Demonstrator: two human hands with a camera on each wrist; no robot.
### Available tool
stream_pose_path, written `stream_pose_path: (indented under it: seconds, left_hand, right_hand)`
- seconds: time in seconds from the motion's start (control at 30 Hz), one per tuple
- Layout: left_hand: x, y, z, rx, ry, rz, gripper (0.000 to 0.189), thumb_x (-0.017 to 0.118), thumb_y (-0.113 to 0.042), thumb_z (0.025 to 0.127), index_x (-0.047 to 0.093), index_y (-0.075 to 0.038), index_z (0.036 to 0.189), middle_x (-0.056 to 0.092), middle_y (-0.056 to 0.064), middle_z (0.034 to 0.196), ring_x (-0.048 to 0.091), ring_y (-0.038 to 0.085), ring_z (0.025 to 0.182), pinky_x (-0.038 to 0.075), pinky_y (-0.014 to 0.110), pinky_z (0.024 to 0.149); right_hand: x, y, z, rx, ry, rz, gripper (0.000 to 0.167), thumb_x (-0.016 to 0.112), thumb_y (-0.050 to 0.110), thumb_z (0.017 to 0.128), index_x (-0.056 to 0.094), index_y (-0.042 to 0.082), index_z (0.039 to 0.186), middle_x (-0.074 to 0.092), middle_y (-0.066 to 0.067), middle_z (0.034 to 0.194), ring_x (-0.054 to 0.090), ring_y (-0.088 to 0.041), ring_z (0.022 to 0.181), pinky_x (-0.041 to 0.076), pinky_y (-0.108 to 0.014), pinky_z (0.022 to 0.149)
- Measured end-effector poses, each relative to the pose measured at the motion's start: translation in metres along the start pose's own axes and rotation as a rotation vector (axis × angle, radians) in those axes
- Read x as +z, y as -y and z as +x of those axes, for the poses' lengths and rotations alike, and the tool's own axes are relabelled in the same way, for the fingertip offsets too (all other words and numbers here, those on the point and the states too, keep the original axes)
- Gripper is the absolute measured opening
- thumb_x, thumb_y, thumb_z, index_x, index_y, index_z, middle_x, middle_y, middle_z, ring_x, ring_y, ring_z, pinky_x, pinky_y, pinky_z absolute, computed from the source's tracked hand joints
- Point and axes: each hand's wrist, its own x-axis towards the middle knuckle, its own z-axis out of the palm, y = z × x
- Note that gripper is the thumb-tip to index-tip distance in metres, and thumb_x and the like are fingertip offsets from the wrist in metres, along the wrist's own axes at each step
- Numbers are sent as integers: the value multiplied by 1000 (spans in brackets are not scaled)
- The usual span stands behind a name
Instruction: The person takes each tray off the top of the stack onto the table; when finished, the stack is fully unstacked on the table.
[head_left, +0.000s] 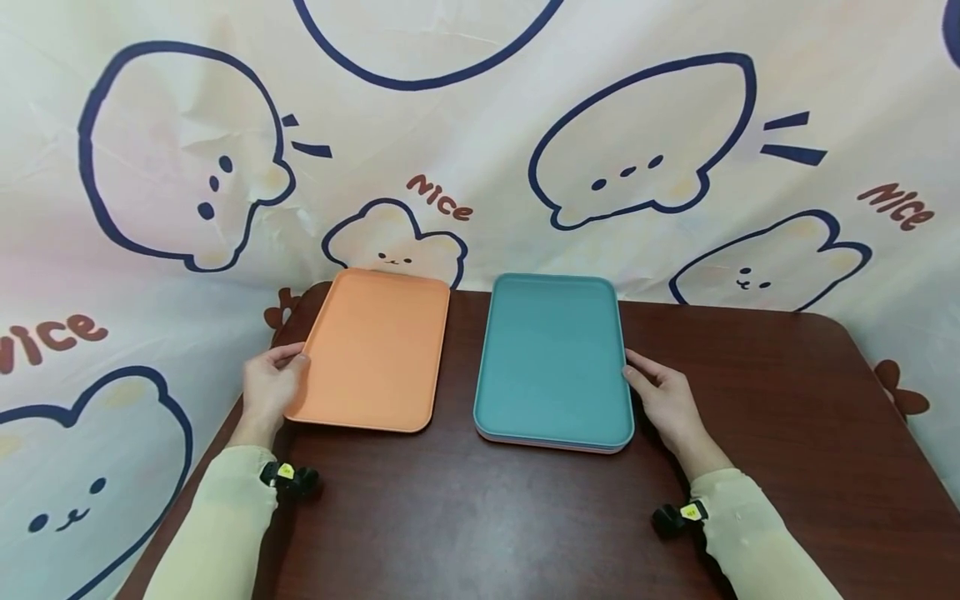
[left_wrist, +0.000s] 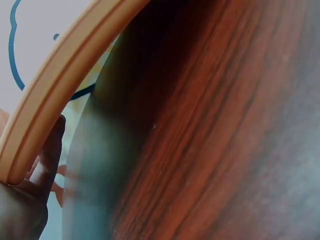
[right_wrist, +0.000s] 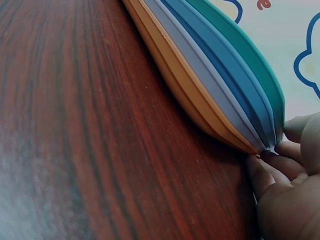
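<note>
In the head view an orange tray is at left, gripped at its left edge by my left hand. Its raised rim passes above the dark tabletop in the left wrist view, with fingers beneath and behind it. To the right lies a stack of trays with a teal tray on top. My right hand holds the right side of that stack, thumb and fingertips at its edge. The right wrist view shows a blue tray, a lavender tray and another orange tray under the teal one.
Both tray areas are on a dark brown wooden table with rounded far corners. A pale cloth with cartoon drawings hangs behind and beside it. Each wrist wears a small black camera on a strap over a pale sleeve.
</note>
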Motion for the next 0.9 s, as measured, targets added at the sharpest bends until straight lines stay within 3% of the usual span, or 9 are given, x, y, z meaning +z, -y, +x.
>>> stream_pose_path:
  seconds: [0.27,0.5,0.57,0.67,0.77,0.9]
  left_hand:
    - [1,6,12,-31,34,25,38,60,-20,110,69,-1,142,69,24,141,65,26,120,46,13,75]
    - [6,18,15,-68,2,28,35,65,-18,107,72,-4,139,69,22,142,66,30,125,46,13,76]
    - [8,21,14,-76,-12,31,34,66,-16,107,73,-4,138,70,22,141,68,30,125,46,12,75]
    - [12,24,13,-82,-35,29,33,66,-13,106,74,-5,137,72,22,138,69,29,123,46,11,74]
    - [14,25,13,-75,-42,25,33,64,-11,107,72,-5,138,72,21,138,69,29,123,45,10,75]
    - [14,22,12,-46,-35,46,34,62,-9,107,71,-4,140,71,21,139,69,32,126,47,14,80]
  right_hand:
    - [-1,0,0,13,-9,3,55,57,31,113,47,11,164,44,-13,171,33,-31,163,34,-53,131]
    - [-1,1,0,11,0,2,54,57,30,113,48,12,163,45,-13,170,35,-29,162,37,-50,129]
    - [-1,1,0,12,7,-2,53,57,31,114,48,13,163,46,-13,170,37,-28,161,42,-44,126]
    - [0,1,0,10,15,-2,53,57,31,114,49,14,163,47,-13,169,39,-27,160,50,-23,114]
    - [0,2,0,7,12,3,53,57,30,113,49,13,163,47,-13,169,41,-26,158,49,-7,100]
    - [0,2,0,6,6,11,53,57,30,114,49,12,163,47,-14,168,42,-27,158,49,-5,97]
